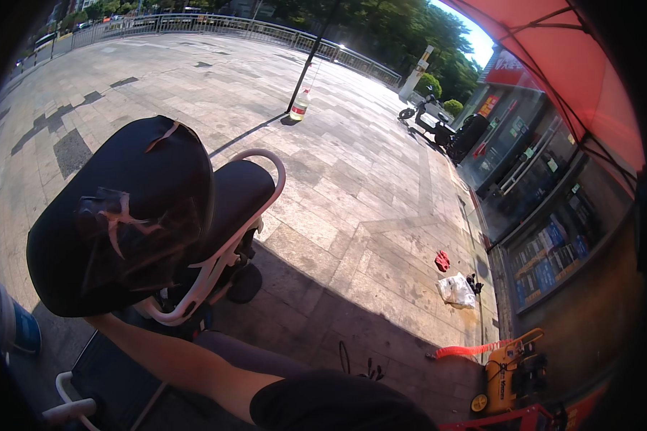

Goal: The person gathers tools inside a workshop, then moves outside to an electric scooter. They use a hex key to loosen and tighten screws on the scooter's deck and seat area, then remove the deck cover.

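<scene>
In front of me on the left is a large black padded seat [57,258], tilted, its cover torn in places and partly overlaid with clear film or tape. My left arm reaches across to it, and the visible part of my left hand [102,321] meets its lower edge. The fingers are hidden beneath the seat, so their grip does not show. Just behind it is a second, smaller black cushion [243,188] beside a curved white tubular frame [280,172]. My right hand is out of view.
A white and blue bucket [13,320] stands at far left. A yellow air compressor [507,377] with a red coiled hose [471,350] sits at lower right. Further off are a red glove [442,260], a white bag [456,290], a bottle [300,105] by a pole and a scooter [431,118].
</scene>
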Demonstrator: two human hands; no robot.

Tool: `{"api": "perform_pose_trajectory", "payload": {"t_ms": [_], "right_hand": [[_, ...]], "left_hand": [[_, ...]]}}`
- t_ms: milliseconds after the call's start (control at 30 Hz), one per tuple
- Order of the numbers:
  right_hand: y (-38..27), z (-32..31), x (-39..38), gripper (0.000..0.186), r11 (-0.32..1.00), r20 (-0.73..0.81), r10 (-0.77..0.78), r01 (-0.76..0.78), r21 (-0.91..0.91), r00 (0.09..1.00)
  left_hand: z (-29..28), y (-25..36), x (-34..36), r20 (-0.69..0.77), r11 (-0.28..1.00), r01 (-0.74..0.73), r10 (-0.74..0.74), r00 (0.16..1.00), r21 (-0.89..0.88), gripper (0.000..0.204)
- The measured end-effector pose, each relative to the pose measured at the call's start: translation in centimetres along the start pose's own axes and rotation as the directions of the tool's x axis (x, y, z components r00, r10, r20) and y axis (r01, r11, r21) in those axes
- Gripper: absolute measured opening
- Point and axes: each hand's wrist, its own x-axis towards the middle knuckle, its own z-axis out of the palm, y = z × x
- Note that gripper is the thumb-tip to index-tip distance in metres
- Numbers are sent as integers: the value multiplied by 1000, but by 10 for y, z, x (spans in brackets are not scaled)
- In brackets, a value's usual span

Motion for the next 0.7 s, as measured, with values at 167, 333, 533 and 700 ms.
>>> {"api": "perform_pose_trajectory", "payload": {"t_ms": [167,333,533,700], "right_hand": [[2,-24,26,26,1000,87,18,-20,24,996],[6,-50,60,24,999,289,46,-45,-9,956],[23,-76,111,23,988,713,21,95,-122,701],[29,-92,154,21,935,912,-2,325,-144,409]], "left_hand": [[1,-1,-5,5,999,-53,53,999,9,32],[-9,-3,-20,-43,992,-122,121,992,-27,30],[-21,-7,-33,-112,983,-140,127,986,-117,27],[-31,-10,-47,-154,983,-142,123,980,-116,24]]}}
